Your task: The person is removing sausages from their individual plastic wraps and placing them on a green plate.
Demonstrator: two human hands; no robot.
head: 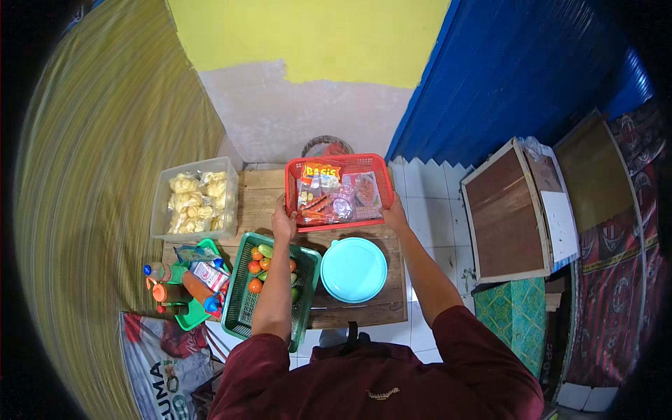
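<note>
A red plastic basket (344,228) is held between my two hands at the far side of the wooden table. My left hand (283,223) grips its left end, and my right hand (395,214) grips its right end. Inside lie several plastic-wrapped food packets (317,205), one of them a red and yellow pack (321,170). Nearer to me a round container with a light blue lid (354,270) stands on the table. My left forearm passes over a green plastic basket (239,315) holding tomatoes (255,285) and cucumbers (265,250), hiding part of its contents.
A clear plastic box (231,205) of bagged pale yellow food stands at the table's left. Below it, a green tray (194,317) carries bottles and packets. Behind the red basket is a round woven basket (325,140), partly hidden. A wood-framed panel (499,215) leans at right.
</note>
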